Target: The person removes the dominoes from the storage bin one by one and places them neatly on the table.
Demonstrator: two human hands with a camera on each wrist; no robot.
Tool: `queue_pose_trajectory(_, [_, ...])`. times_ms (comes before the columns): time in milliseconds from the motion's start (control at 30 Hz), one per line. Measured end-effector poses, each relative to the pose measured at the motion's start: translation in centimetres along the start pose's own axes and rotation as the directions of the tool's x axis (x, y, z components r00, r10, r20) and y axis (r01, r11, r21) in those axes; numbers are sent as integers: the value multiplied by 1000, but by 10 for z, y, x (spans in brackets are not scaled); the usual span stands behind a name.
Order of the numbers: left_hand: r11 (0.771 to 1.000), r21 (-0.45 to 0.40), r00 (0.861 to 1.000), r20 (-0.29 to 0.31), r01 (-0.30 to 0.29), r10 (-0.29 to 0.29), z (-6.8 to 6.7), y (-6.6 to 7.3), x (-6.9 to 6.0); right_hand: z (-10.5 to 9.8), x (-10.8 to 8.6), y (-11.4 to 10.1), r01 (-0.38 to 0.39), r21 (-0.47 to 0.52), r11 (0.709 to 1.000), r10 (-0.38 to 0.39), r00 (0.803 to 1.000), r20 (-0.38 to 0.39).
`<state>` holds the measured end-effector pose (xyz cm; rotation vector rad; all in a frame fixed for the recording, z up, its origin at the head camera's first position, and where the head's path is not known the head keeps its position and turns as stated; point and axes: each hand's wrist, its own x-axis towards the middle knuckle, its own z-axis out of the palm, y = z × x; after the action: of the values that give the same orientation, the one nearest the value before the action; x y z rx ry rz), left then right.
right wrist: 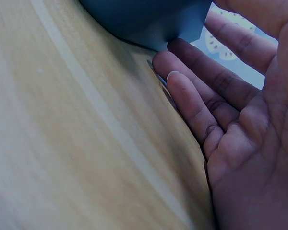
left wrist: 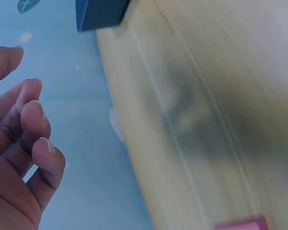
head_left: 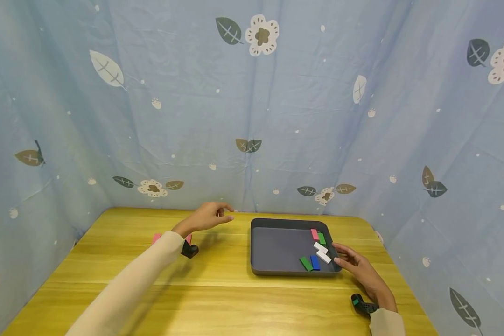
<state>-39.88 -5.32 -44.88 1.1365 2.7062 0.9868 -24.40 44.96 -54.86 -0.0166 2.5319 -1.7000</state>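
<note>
My left hand (head_left: 207,216) hovers over the back of the table, left of the tray, with loosely bent fingers and nothing between them. On the right, my right hand (head_left: 359,269) holds the dark grey tray (head_left: 273,272) by its right side, near the front corner. In the right wrist view, its fingers (right wrist: 189,96) lie against the tray's outer wall (right wrist: 149,24). Inside the tray, along the right, lie a pink block (head_left: 314,234), two green blocks (head_left: 306,263), two white blocks (head_left: 323,256) and a blue block (head_left: 315,262).
Pink blocks (head_left: 157,238) lie on the wooden table (head_left: 235,303) at the left, partly hidden by my left forearm. One pink block (left wrist: 242,225) shows at the left wrist view's bottom edge. A patterned blue curtain (head_left: 193,116) surrounds the table's back and sides.
</note>
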Motion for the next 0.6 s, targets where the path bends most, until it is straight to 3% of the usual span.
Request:
queue_pose_trajectory(400, [996,14,994,59,-92,91,28,32,43,0,-1,-1,-17,22,1000,17,1000,4])
queue_pose_trajectory(600, [995,2,992,79,-98,98,41,49,62,-1,-1,-1,-22,21,1000,22,1000,4])
